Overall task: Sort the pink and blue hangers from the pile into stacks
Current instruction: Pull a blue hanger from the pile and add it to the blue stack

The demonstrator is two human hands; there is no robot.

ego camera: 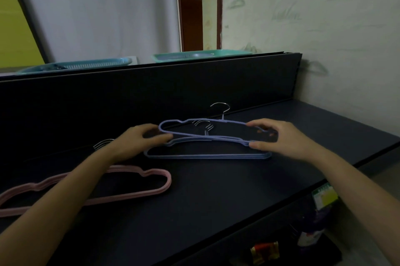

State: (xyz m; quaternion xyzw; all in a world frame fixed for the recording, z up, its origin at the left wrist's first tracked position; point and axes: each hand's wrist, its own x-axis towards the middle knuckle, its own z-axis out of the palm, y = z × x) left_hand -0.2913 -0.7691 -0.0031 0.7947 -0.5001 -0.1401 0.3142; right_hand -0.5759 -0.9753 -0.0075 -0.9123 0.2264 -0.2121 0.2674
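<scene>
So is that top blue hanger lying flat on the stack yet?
No, tilted: left hand and right hand hold the hanger above the blue stack.

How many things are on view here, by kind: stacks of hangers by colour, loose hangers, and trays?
Pink hanger stack: 1
Blue hanger stack: 1
Loose blue hanger, held by left hand and right hand: 1
Trays, blue tray and green tray: 2
Total: 5
Hangers per stack: cannot tell.

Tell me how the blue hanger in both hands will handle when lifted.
Probably light: the blue hanger is a thin open frame. Likely stiff: it spans left hand to right hand without sagging. Its hook might snag the stack.
</scene>
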